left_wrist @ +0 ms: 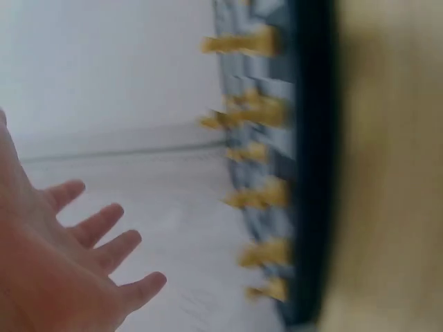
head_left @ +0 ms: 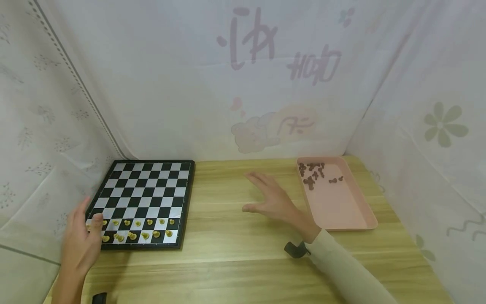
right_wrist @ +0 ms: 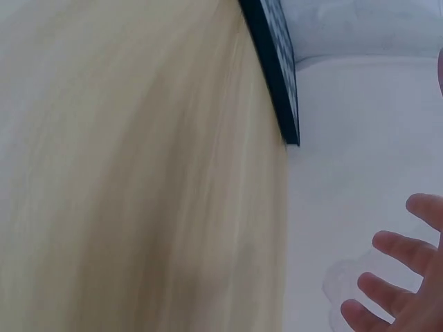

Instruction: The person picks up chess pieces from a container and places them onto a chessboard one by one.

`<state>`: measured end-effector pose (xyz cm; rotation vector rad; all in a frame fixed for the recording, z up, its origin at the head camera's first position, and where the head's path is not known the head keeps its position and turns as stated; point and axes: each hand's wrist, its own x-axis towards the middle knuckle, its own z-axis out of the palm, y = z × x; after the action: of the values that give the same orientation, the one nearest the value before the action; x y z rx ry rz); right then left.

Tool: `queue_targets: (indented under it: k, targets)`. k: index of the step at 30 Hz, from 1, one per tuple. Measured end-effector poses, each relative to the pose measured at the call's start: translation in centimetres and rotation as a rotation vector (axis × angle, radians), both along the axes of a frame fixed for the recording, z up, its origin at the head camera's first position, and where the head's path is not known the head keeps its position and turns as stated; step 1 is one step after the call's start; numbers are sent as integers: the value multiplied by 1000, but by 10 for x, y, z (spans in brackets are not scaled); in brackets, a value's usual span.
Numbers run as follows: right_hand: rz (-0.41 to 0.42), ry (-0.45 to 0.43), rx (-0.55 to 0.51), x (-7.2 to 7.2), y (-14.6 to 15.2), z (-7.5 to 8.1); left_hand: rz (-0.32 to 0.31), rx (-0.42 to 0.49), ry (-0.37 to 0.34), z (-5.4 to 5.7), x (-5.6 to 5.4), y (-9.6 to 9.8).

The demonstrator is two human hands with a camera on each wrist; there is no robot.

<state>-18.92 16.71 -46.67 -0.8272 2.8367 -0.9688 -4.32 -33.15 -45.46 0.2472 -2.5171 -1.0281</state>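
A black-and-white chessboard (head_left: 142,190) lies at the left of the table, with two rows of gold chess pieces (head_left: 138,223) along its near side. My left hand (head_left: 81,236) is at the board's near left corner, fingers spread and holding nothing; it overlaps the corner in the head view. In the left wrist view the gold pieces (left_wrist: 259,194) stand upright beside the spread fingers (left_wrist: 114,249). My right hand (head_left: 271,198) hovers between the board and a pink tray (head_left: 341,211), its fingers extended and nothing in them. Several dark chess pieces (head_left: 313,169) lie loosely in the tray's far left part.
The wooden table (head_left: 228,257) spans the space between board and tray. White patterned cloth (head_left: 190,84) hangs behind and on both sides, close to the board's far and left edges. A black wrist-camera part (head_left: 296,250) shows beneath the right wrist.
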Motion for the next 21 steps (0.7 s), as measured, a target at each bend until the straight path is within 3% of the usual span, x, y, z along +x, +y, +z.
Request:
queue_targets:
  k: [6, 10, 16, 21]
  targets:
    - [28, -110, -122, -6, -24, -12, 250, 125, -145, -25, 21, -14]
    - [74, -187, -191, -9, -38, -18, 358, 159, -256, -38, 28, -22]
    - [131, -270, -205, -11, -60, -27, 435, 166, -262, -44, 28, -32]
    - [158, -281, -185, -10, -80, -34, 439, 169, -338, -38, 28, -37]
